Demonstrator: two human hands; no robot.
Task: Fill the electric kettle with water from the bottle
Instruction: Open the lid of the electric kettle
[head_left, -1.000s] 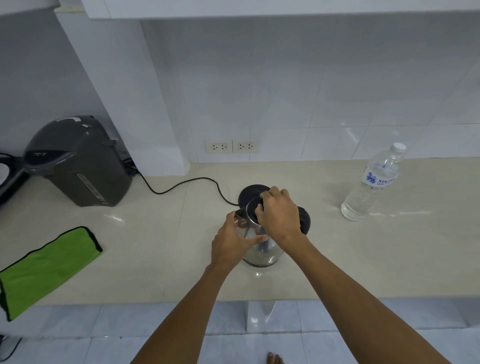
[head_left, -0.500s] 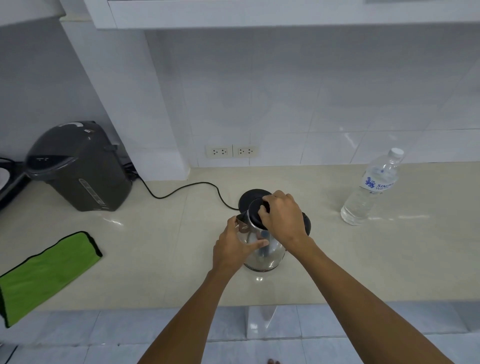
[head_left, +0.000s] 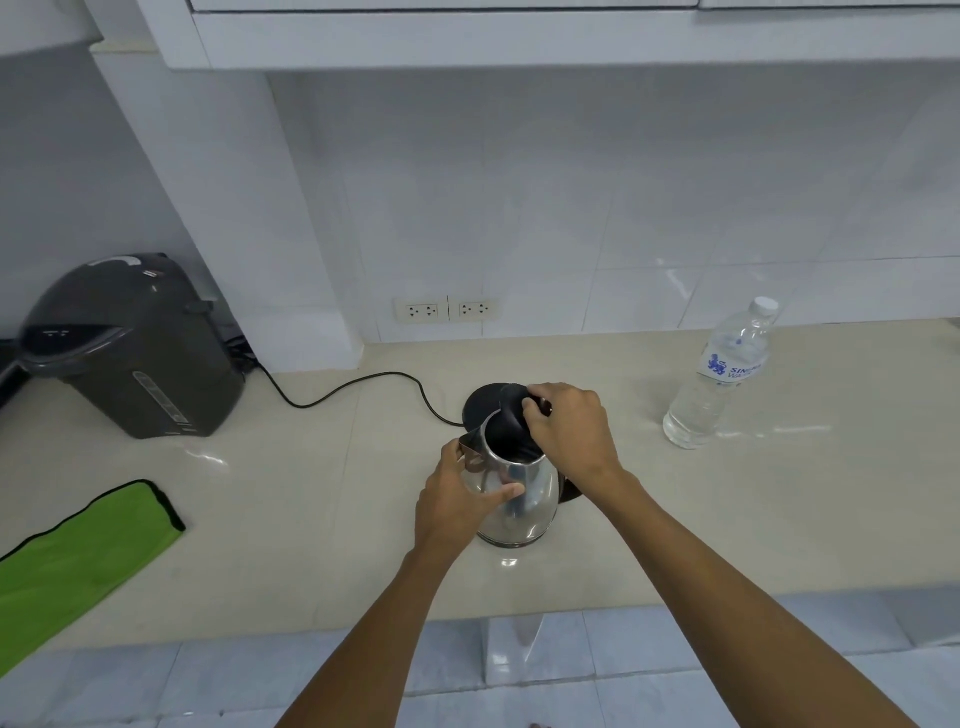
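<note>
A shiny steel electric kettle (head_left: 524, 499) stands on the beige counter (head_left: 322, 499), just in front of its round black base (head_left: 480, 402). My left hand (head_left: 457, 501) grips the kettle's body below the spout. My right hand (head_left: 569, 431) pinches the black lid (head_left: 506, 428), which is tilted up off the rim on the far side. A clear plastic water bottle (head_left: 719, 379) with a white cap and blue label stands upright at the right, apart from both hands.
A dark grey hot-water dispenser (head_left: 130, 345) sits at the back left. A black cord (head_left: 358, 389) runs from behind it to the kettle base. A green cloth (head_left: 78, 556) lies at the front left edge. Two wall sockets (head_left: 447, 310) are behind the kettle.
My right hand has lifted the lid up and back, so it now tilts off the kettle's rim. My left hand has stayed on the kettle body.
</note>
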